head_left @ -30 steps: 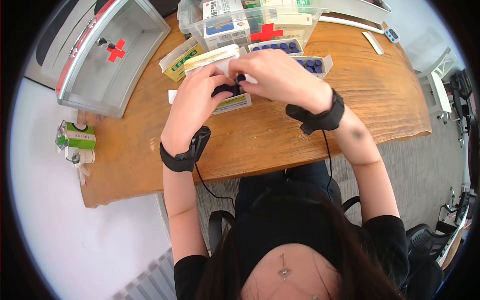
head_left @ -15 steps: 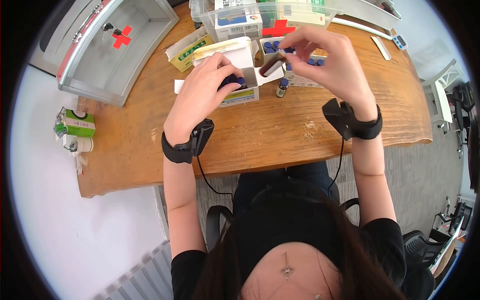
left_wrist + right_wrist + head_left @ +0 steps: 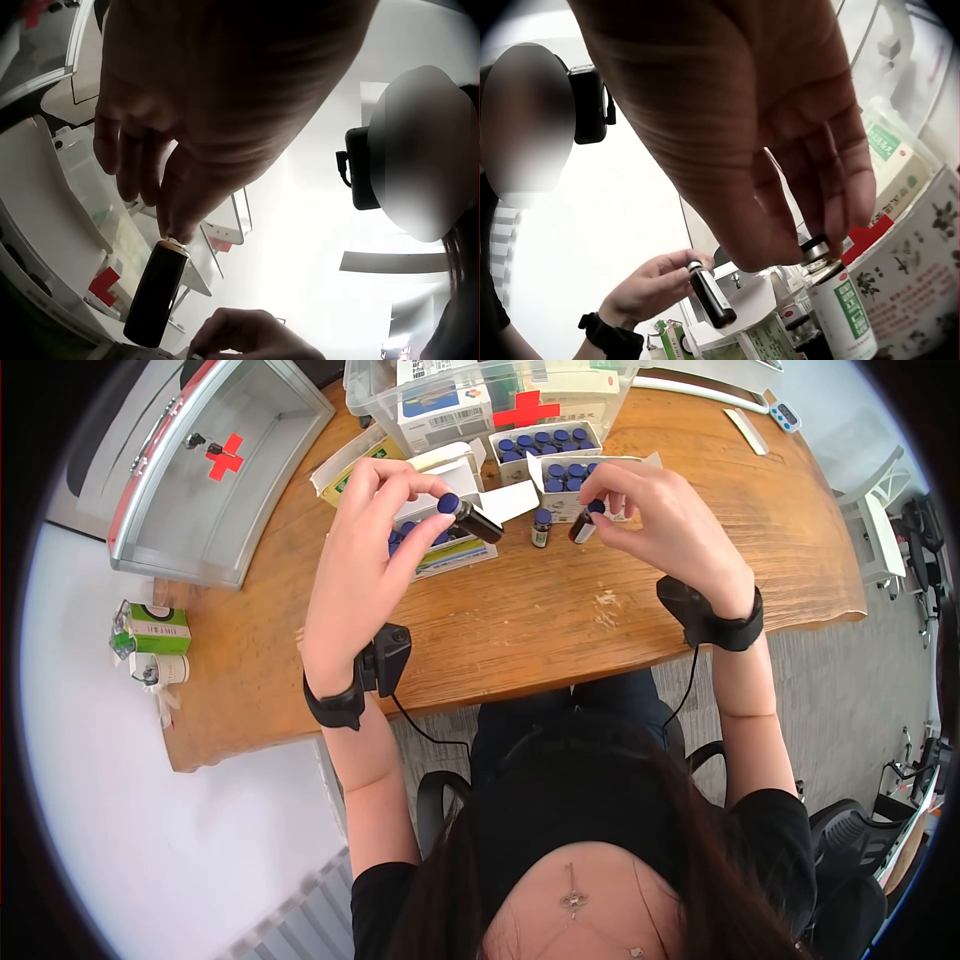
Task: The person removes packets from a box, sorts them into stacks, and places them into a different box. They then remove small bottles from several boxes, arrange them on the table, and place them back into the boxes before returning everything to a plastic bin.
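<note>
My left hand (image 3: 355,565) pinches a dark glass vial (image 3: 482,524) by its blue cap, over an open carton (image 3: 458,562) with more blue-capped vials. In the left wrist view this vial (image 3: 155,296) hangs from the fingertips. To the right, my right hand (image 3: 680,538) grips a second vial (image 3: 582,530) by its cap between thumb and fingers. Its white and green label (image 3: 849,319) shows in the right wrist view. One more vial (image 3: 541,532) stands upright on the table between the hands. Right behind it sits a carton (image 3: 560,506) of capped vials.
Another carton (image 3: 500,468) full of vials stands farther back. A clear plastic bin (image 3: 375,405) with medicine boxes is behind the cartons. An aluminium case (image 3: 265,510) stands at the left, a green box (image 3: 160,628) at the table's left edge. A yellow-green carton (image 3: 335,472) lies behind the left hand.
My right hand has carried a vial out of the left carton, to the right, and lowered it beside the standing one. My left hand has risen from that carton, now with a vial.
</note>
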Demonstrator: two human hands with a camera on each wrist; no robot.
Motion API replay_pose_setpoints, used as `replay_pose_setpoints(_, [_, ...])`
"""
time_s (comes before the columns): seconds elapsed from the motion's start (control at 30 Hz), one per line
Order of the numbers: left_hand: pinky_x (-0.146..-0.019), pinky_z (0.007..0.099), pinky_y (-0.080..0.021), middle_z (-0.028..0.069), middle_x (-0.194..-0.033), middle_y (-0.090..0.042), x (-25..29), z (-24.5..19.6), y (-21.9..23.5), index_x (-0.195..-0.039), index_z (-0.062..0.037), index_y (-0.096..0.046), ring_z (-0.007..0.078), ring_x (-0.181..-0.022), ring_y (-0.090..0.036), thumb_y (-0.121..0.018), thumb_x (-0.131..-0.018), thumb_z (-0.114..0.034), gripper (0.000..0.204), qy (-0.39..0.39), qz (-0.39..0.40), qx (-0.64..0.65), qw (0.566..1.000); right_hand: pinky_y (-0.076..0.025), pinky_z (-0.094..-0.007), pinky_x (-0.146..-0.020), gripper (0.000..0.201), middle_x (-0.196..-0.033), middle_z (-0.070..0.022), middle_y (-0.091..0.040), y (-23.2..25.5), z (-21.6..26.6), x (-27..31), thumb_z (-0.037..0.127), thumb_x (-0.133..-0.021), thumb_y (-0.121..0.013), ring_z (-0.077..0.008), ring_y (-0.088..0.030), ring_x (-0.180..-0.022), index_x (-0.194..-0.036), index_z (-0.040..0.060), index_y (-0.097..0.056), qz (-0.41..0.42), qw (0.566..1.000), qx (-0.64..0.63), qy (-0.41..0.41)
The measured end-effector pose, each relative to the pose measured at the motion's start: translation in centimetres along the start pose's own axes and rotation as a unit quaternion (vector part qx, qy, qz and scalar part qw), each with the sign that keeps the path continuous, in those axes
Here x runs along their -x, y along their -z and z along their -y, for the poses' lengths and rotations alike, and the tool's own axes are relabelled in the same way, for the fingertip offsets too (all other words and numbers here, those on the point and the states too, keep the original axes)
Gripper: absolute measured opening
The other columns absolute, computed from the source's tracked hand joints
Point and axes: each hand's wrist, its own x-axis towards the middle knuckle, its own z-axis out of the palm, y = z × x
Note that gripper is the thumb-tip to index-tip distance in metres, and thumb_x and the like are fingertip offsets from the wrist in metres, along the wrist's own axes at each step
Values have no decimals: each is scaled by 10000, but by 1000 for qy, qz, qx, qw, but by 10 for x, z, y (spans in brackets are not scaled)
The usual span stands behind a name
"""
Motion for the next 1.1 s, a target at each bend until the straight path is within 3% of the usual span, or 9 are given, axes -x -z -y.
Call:
replay_pose_setpoints(0.13, [-753,325,-440,76,-984,-493,5,-11,-19,-960,-41,-595,235,-905,-515,-654,-816,-106,169,-48,-27,-42,998,-487,-385,-640,124,-796,-107,-610,-11,1,-2,20,-731,-601,-295,-609,-746,-840,29,-542,2,999,28,15])
replay_pose_setpoints(0.2, [-785,353,-423,79,-961,-490,8,-16,-38,-928,-43,-590,255,-899,-502,-684,-773,-103,191,-104,-21,-153,983,-489,-367,-658,155,-828,-93,-609,-14,-2,-1,34,-747,-614,-272,-601,-754,-888,45,-550,13,999,37,14])
replay_pose_setpoints(0.27, [-792,365,-410,96,-984,-484,8,-21,-48,-946,-39,-603,277,-934,-494,-673,-777,-82,187,-94,-2,-148,985,-491,-350,-676,186,-860,-79,-608,-17,-3,0,48,-764,-628,-250,-592,-761,-935,61,-558,25,999,45,14])
replay_pose_setpoints(0.33, [-793,367,-409,72,-970,-486,8,-16,-60,-903,-37,-600,248,-936,-490,-710,-731,-88,210,-113,-14,-214,970,-497,-389,-656,113,-795,-104,-615,-20,-1,-1,27,-746,-602,-297,-616,-771,-844,33,-545,-8,998,49,43])
replay_pose_setpoints(0.47, [-794,354,-406,68,-986,-492,5,-11,-73,-891,-24,-620,234,-951,-478,-695,-734,-89,186,-114,-19,-249,962,-500,-380,-657,123,-790,-103,-615,-23,-1,-1,35,-753,-606,-296,-615,-772,-862,35,-548,-8,997,59,43])
replay_pose_setpoints(0.97, [-791,343,-424,38,-965,-504,2,-3,-80,-906,-44,-672,216,-927,-485,-730,-704,-93,216,-97,-44,-222,969,-497,-384,-707,143,-832,-90,-616,-22,-3,3,54,-770,-619,-280,-610,-831,-903,43,-569,15,995,89,30])
replay_pose_setpoints(1.03, [-783,343,-430,34,-973,-512,3,-3,-78,-912,-57,-675,216,-914,-494,-734,-702,-99,221,-100,-53,-209,971,-492,-384,-683,194,-874,-91,-622,-20,-2,3,99,-794,-633,-289,-605,-835,-983,80,-595,30,995,90,13])
replay_pose_setpoints(1.1, [-776,343,-436,31,-980,-520,4,-5,-72,-918,-70,-678,217,-901,-502,-738,-701,-104,227,-101,-62,-196,973,-494,-382,-691,164,-851,-88,-618,-17,2,3,81,-785,-627,-284,-607,-830,-943,63,-586,22,996,90,18])
